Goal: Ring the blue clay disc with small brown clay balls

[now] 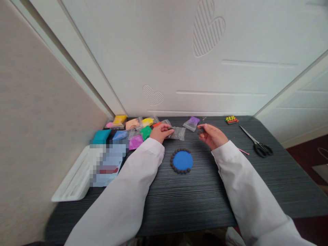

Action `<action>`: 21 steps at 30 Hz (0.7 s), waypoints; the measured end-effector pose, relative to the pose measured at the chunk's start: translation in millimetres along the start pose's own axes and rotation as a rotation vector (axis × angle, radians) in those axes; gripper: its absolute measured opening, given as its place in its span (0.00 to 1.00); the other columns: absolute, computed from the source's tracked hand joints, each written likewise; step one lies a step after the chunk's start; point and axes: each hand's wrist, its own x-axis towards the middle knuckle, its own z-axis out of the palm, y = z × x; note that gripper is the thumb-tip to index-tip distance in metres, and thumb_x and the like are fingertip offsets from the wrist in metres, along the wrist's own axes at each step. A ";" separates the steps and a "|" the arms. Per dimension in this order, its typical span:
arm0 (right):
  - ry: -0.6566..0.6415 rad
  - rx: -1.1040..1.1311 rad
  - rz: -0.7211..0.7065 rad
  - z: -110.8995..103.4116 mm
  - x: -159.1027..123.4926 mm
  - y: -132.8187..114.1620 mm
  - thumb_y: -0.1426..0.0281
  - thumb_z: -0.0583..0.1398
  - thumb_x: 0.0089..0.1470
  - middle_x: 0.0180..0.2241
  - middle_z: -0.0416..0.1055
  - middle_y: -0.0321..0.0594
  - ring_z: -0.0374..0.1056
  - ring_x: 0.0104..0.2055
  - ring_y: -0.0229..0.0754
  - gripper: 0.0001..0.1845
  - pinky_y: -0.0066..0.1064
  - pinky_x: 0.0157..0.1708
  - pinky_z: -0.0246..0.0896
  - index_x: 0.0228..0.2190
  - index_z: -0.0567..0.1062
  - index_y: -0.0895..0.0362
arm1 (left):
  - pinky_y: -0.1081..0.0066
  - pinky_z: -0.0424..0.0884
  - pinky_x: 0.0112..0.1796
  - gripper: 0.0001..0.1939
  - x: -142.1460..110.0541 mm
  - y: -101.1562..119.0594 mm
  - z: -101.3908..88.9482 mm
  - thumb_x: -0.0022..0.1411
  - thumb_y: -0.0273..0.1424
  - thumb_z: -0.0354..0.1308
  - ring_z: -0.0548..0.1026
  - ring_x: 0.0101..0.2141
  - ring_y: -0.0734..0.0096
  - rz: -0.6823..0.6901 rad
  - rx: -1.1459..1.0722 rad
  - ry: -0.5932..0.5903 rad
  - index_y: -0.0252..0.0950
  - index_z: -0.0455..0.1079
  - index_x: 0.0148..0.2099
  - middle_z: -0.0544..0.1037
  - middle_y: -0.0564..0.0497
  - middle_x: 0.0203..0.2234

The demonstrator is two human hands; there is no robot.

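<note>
My left hand [162,132] is closed on a clear plastic bag [178,133], whose loose end sticks out to the right. Between the fingertips of my right hand [212,135] is a small dark grey lump [201,130] that looks like modelling clay. Below and between the hands lies a flat blue clay disc [182,160]. Small dark clay balls [175,167] line its left, top and bottom edge; along the right edge the blue shows without balls. Just left of my right hand rests a bag of purple clay [192,122].
Several bags of coloured clay, among them a green one [146,133], lie at the back left. A white tray [74,177] stands at the left edge. Black scissors [261,148], a pink stick [244,151] and a small red-and-yellow piece [232,119] lie on the right.
</note>
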 end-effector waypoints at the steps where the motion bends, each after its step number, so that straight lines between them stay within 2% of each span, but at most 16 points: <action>1: -0.004 0.026 0.016 -0.2 -1.5 -1.0 0.58 0.59 0.44 0.22 0.63 0.33 0.58 0.21 0.30 0.15 0.26 0.22 0.54 0.28 0.70 0.57 | 0.78 0.60 0.19 0.18 0.3 -0.6 0.0 0.34 0.35 0.64 0.66 0.18 0.80 -0.002 -0.005 0.002 0.35 0.64 0.29 0.66 0.59 0.16; 4: -0.004 0.089 0.041 -0.9 -6.9 -4.0 0.58 0.57 0.45 0.22 0.62 0.33 0.54 0.18 0.28 0.14 0.25 0.19 0.51 0.22 0.67 0.57 | 0.78 0.61 0.19 0.18 0.2 -0.2 -0.6 0.34 0.35 0.64 0.66 0.19 0.79 -0.009 -0.016 0.005 0.35 0.64 0.29 0.66 0.58 0.16; 8: 0.009 0.234 0.113 -3.8 -15.9 -8.7 0.61 0.56 0.48 0.14 0.51 0.27 0.41 0.13 0.26 0.20 0.22 0.14 0.40 0.15 0.54 0.57 | 0.78 0.61 0.18 0.18 0.5 -0.5 -1.8 0.35 0.35 0.64 0.66 0.19 0.79 -0.019 -0.026 0.002 0.35 0.64 0.30 0.67 0.58 0.17; 11: 0.001 0.372 0.227 -6.8 -22.0 -10.6 0.62 0.55 0.48 0.13 0.46 0.26 0.39 0.12 0.26 0.20 0.22 0.13 0.39 0.15 0.52 0.57 | 0.79 0.60 0.18 0.18 2.4 -3.3 -2.6 0.34 0.35 0.65 0.67 0.19 0.79 -0.021 -0.039 -0.003 0.35 0.64 0.30 0.68 0.57 0.18; 13: -0.023 0.424 0.283 -8.0 -25.4 -10.0 0.61 0.54 0.49 0.14 0.49 0.27 0.42 0.13 0.27 0.17 0.22 0.14 0.44 0.17 0.55 0.56 | 0.79 0.60 0.18 0.19 3.9 -5.3 -3.1 0.34 0.34 0.65 0.67 0.19 0.79 -0.021 -0.047 -0.003 0.35 0.64 0.30 0.69 0.57 0.18; 15: -0.047 0.489 0.301 -8.4 -28.1 -7.6 0.62 0.55 0.48 0.17 0.56 0.29 0.49 0.15 0.27 0.13 0.23 0.16 0.51 0.20 0.60 0.56 | 0.79 0.60 0.18 0.19 4.9 -6.7 -3.5 0.35 0.34 0.65 0.67 0.19 0.80 -0.022 -0.054 0.002 0.35 0.64 0.30 0.69 0.57 0.18; 18: -0.049 0.562 0.266 -8.2 -30.3 -2.1 0.70 0.59 0.44 0.25 0.65 0.33 0.61 0.24 0.28 0.05 0.22 0.24 0.61 0.25 0.66 0.57 | 0.79 0.61 0.19 0.19 5.3 -6.9 -3.9 0.34 0.34 0.65 0.67 0.19 0.80 -0.029 -0.064 0.008 0.35 0.64 0.30 0.70 0.57 0.19; 21: -0.032 0.536 0.221 -8.4 -30.1 2.6 0.81 0.60 0.38 0.30 0.69 0.34 0.66 0.32 0.29 0.12 0.20 0.35 0.63 0.29 0.69 0.58 | 0.78 0.62 0.20 0.20 5.0 -5.2 -4.0 0.34 0.34 0.66 0.68 0.20 0.79 -0.043 -0.076 0.004 0.35 0.63 0.30 0.70 0.57 0.19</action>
